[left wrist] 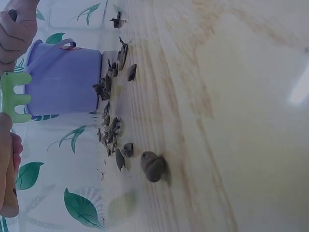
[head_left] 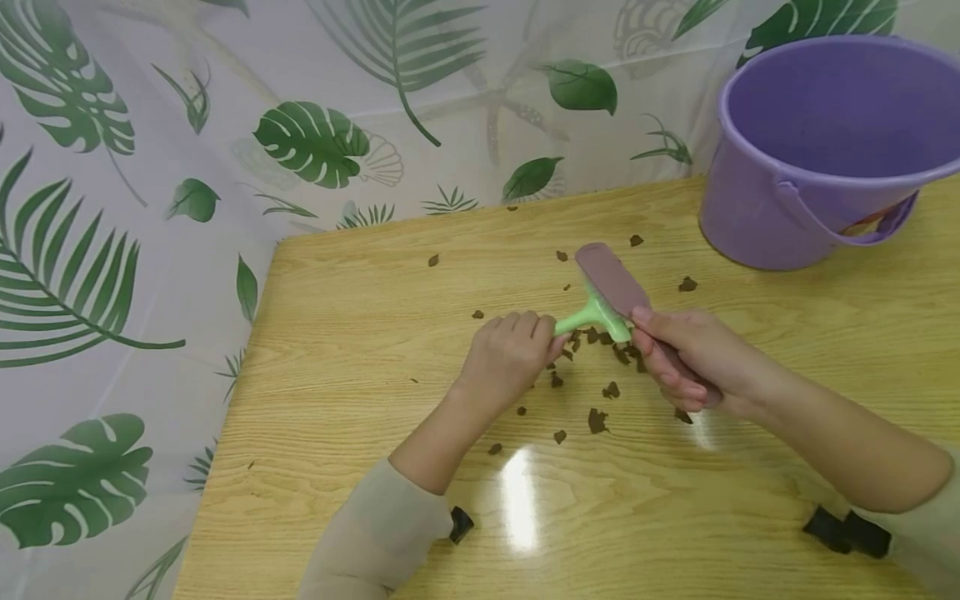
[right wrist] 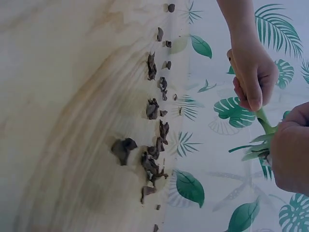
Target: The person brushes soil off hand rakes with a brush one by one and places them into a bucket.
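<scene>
My left hand [head_left: 506, 358] grips the wooden handle [left wrist: 9, 193] of a small green rake [head_left: 592, 317]. The rake's short tines [left wrist: 21, 99] show in the left wrist view, held above the table. In my right hand [head_left: 693, 354] is a mauve hand trowel [head_left: 611, 279], gripped by its handle, with the long blade slanting up to the left. Blade and rake head overlap in the head view; whether they touch I cannot tell. Dark brown crumbly bits [head_left: 597, 421] lie scattered on the table below both tools, thickest under the rake head.
A purple bucket [head_left: 757, 200] with its handle hanging down stands at the back right of the wooden table [head_left: 337, 400]. Behind the table and to its left hangs a white leaf-patterned cloth [head_left: 225, 50].
</scene>
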`<control>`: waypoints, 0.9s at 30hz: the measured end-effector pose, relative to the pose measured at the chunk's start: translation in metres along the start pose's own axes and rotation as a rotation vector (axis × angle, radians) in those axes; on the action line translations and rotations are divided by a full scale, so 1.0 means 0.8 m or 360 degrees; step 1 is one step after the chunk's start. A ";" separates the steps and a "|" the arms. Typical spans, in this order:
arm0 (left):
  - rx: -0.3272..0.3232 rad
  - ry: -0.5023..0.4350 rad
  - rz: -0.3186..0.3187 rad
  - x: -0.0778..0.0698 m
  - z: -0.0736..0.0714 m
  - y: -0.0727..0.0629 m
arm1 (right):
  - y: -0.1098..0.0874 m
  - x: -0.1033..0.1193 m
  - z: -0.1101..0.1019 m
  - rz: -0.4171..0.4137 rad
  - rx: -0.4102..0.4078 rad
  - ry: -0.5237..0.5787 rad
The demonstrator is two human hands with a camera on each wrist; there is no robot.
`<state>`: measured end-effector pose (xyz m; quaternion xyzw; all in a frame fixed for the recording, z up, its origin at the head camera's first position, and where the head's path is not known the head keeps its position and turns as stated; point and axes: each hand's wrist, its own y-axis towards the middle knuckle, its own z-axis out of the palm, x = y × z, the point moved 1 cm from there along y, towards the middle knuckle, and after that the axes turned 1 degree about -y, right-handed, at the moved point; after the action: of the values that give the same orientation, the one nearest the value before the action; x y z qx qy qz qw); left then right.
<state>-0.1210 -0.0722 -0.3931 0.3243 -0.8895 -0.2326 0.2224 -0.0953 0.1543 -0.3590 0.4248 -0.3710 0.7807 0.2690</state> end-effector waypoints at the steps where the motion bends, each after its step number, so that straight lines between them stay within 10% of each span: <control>1: -0.0013 -0.0003 0.0007 0.000 0.000 0.000 | 0.000 -0.002 -0.001 -0.0023 0.0050 0.0080; 14: -0.0173 -0.0067 -0.0017 -0.001 0.004 0.002 | 0.005 -0.017 0.001 -0.0281 0.0713 0.0988; 27: -0.0310 -0.0216 -0.0127 -0.001 0.013 0.002 | 0.011 -0.010 0.000 -0.0266 0.0682 0.1049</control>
<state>-0.1274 -0.0677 -0.4005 0.3197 -0.8621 -0.3480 0.1828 -0.0978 0.1486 -0.3686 0.2266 -0.0579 0.9103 0.3415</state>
